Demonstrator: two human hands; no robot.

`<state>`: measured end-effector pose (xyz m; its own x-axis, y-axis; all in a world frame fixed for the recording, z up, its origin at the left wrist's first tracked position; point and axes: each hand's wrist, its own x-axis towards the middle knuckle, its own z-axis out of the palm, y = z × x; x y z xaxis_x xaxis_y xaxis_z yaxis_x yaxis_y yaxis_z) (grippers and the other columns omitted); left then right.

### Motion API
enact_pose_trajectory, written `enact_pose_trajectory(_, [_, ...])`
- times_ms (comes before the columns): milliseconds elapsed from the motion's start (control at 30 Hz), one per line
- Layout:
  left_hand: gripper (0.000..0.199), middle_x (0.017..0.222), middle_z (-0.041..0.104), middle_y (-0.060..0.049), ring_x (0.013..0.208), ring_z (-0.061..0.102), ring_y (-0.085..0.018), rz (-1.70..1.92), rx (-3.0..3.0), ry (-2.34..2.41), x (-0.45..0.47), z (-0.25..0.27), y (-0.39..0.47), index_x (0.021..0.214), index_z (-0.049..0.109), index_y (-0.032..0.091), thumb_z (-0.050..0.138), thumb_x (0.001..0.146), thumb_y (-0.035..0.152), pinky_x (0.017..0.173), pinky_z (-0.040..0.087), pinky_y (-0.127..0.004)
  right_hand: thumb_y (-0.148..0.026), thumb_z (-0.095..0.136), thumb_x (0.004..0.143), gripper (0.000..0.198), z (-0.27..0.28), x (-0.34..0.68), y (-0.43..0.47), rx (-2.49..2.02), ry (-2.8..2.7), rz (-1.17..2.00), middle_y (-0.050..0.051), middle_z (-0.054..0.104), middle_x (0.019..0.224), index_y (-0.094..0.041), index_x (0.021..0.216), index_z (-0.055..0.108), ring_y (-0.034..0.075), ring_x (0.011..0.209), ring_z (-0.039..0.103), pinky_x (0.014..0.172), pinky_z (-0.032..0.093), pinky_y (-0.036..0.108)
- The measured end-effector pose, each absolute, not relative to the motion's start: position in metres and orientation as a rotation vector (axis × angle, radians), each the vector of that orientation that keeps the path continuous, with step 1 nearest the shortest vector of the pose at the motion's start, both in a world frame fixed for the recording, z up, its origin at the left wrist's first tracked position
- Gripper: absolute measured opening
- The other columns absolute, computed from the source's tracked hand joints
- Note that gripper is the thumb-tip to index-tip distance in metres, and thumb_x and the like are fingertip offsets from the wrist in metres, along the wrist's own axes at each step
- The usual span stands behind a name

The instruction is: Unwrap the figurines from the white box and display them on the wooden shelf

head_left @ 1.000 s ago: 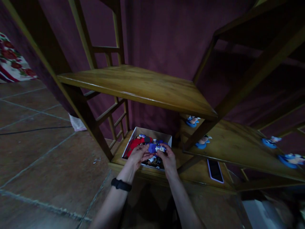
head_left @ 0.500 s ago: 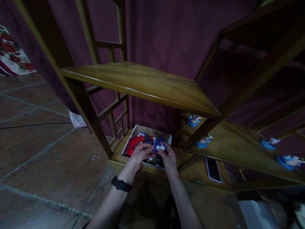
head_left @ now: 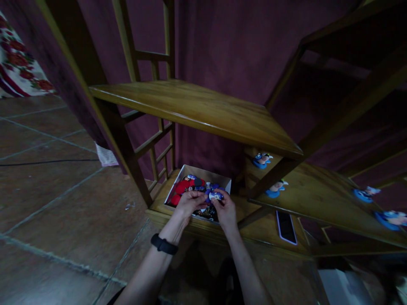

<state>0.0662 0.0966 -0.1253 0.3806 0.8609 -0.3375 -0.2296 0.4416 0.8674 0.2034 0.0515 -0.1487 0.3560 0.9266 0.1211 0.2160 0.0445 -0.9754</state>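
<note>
Both hands, left hand (head_left: pixel 190 202) and right hand (head_left: pixel 226 209), pinch blue figurine (head_left: pixel 215 195) over box (head_left: pixel 206 174) | four figurines (head_left: pixel 277 188) on shelf | box mostly full

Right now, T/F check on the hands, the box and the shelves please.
1. Both hands hold one small blue figure over the box. True.
2. The left hand has a black band at its wrist. True.
3. The box sits on the top shelf. False: it is on the bottom shelf.
4. The phone lies inside the box. False: it lies on the bottom shelf, right of the box.
5. Blue figures lie on the right-hand shelf. True.
</note>
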Motion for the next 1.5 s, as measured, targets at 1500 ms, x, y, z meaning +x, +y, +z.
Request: enact_pose_trajectory(1500, [0.023,0.05,0.062,-0.002,0.047,0.058,-0.012,0.912,0.872,1.032,0.07,-0.131,0.095,0.06,0.067,0.011,0.077,0.054,0.031,0.051,0.047,-0.022,-0.026,0.058,0.072,0.031,-0.145,0.199,0.053,-1.505,-1.22,0.658,0.003,0.066,0.099,-0.023,0.102,0.063,0.019,0.085,0.062,0.074,0.049,0.029])
